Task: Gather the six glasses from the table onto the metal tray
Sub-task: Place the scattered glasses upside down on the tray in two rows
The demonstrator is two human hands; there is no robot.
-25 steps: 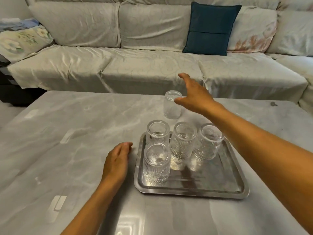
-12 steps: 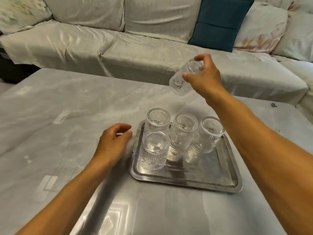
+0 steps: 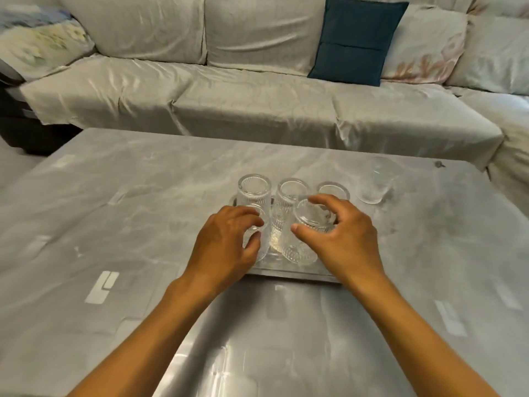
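The metal tray [image 3: 289, 274] lies in the middle of the grey table, mostly hidden behind my hands. Three ribbed clear glasses stand along its back: left [image 3: 253, 191], middle [image 3: 291, 193] and right [image 3: 333, 189]. My left hand [image 3: 226, 247] curls around the front-left glass [image 3: 262, 242] on the tray. My right hand [image 3: 343, 242] grips another glass [image 3: 302, 239] from above, with its base on the tray's front middle. One more glass [image 3: 375, 181] stands on the table, to the right of the tray and beyond it.
The table [image 3: 114, 224] is glossy grey marble with light reflections. A covered sofa [image 3: 257, 96] runs along its far side with a dark blue cushion [image 3: 357, 41] and floral pillows. A small dark speck [image 3: 438, 164] lies near the table's far right corner.
My right hand has carried the lifted glass back and down onto the tray's front. My left hand moved from the tray's left edge onto the front-left glass. The camera tilted, revealing a glass at right.
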